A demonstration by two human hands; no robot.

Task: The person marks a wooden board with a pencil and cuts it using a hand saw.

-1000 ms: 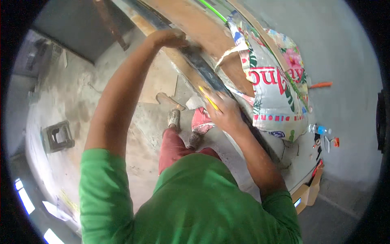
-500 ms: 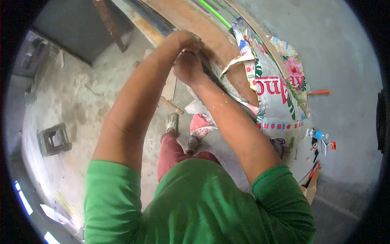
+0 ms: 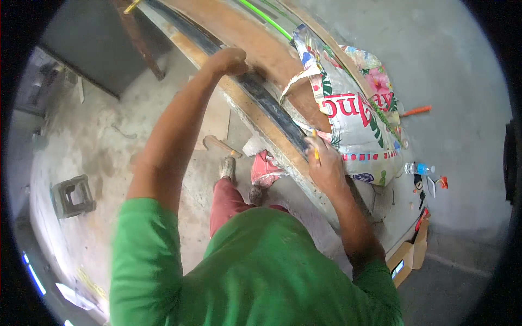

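- The left hand lies closed on the dark strip that runs along the long board, far up it; what the fingers grip, if anything, cannot be told.
- The right hand rests on the same strip lower down, fingers pressed together around a yellow pencil, tip toward the strip.
- A printed sack lies on the board just beside the right hand, on its far side.
- Below the board, on the concrete floor, are the person's feet and a red cloth.
- A grey block stands well apart from the board, to the left.
- A plastic bottle lies beyond the sack, to the right.
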